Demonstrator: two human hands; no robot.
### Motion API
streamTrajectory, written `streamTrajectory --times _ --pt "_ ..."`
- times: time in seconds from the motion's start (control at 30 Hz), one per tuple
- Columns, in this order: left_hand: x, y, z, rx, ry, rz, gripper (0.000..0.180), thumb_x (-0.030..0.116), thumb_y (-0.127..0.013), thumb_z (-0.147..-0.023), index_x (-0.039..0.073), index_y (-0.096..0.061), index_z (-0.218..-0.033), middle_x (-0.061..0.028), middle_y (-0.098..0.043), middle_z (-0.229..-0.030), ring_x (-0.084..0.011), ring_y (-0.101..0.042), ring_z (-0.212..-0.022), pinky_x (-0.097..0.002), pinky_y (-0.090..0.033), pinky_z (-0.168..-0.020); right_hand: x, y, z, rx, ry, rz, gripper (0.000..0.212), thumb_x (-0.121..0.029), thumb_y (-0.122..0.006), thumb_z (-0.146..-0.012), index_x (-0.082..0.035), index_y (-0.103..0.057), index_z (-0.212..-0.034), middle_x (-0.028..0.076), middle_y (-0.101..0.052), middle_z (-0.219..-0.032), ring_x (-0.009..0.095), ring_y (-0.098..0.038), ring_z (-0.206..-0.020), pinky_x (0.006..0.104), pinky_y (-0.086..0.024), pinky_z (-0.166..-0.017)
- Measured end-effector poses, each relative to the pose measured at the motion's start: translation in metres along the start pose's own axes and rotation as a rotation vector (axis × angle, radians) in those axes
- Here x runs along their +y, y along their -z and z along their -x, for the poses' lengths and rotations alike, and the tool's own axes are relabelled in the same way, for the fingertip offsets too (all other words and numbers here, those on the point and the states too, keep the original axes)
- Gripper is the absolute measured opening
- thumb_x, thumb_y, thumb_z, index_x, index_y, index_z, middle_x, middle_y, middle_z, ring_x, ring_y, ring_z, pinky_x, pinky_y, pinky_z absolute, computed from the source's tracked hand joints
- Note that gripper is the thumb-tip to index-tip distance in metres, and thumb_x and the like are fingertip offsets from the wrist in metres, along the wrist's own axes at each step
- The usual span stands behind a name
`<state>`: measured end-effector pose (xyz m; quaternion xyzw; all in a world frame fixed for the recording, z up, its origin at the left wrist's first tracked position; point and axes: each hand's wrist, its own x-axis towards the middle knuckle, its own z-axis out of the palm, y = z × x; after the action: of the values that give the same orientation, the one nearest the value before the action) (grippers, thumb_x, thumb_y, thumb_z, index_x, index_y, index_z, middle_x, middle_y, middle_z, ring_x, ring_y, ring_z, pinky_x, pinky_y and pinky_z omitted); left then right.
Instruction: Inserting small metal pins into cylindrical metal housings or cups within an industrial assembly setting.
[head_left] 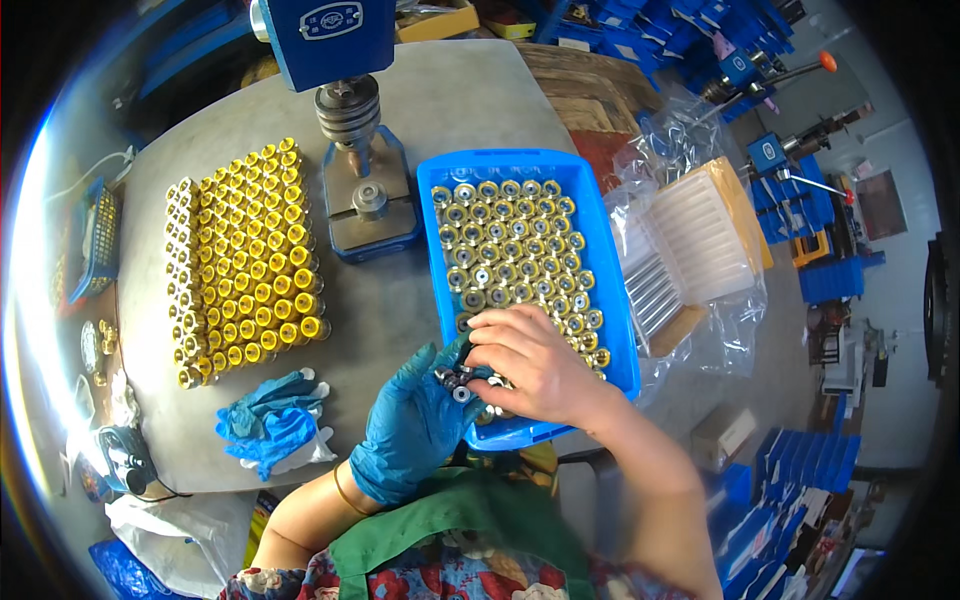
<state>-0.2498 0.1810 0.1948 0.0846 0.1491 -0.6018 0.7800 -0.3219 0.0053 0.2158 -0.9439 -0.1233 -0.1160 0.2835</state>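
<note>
My left hand [408, 428], in a blue glove, is cupped palm up at the near left edge of the blue tray [612, 255]. Several small dark and silvery metal rings [460, 392] lie in its palm. Bare and bent over that palm, my right hand [535, 365] has its fingertips curled in among the rings; what they pinch is hidden. Rows of round brass-coloured metal fittings [510, 230] fill the tray, some with a silvery or dark centre. My right hand covers some of the near ones.
A blue bench press [372, 195] stands behind the tray's left side. Yellow brass cylinders [255, 255] stand in rows at left. Crumpled blue gloves [275, 420] lie near the front edge. Right of the tray are a plastic-wrapped carton [700, 235] and metal tubes [652, 295].
</note>
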Motion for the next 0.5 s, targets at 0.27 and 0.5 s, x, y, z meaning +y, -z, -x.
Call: streamTrajectory --times 0.27,0.5 --pt "0.001 -0.003 0.002 0.09 0.04 -0.05 0.035 0.027 -0.039 -0.1 0.007 -0.052 -0.126 -0.0067 -0.059 -0.119 -0.0186 -0.055 -0.109 -0.0351 -0.044 -0.095 -0.002 0.003 -0.005 -0.069 -0.021 -0.071 0.023 -0.02 -0.072 -0.075 -0.006 -0.063 -0.091 0.008 -0.062 -0.103 0.024 -0.053 -0.114 0.0422 -0.037 -0.096" --pt "0.0 0.006 0.002 0.072 -0.034 -0.037 0.046 0.036 -0.042 -0.097 0.002 -0.049 -0.127 -0.0106 -0.056 -0.123 -0.0223 -0.052 -0.114 -0.0397 -0.039 -0.102 0.004 0.005 -0.003 0.049 -0.046 -0.109 0.019 -0.016 -0.072 -0.074 -0.007 -0.063 -0.088 0.007 -0.063 -0.101 0.023 -0.055 -0.111 0.0401 -0.038 -0.094"
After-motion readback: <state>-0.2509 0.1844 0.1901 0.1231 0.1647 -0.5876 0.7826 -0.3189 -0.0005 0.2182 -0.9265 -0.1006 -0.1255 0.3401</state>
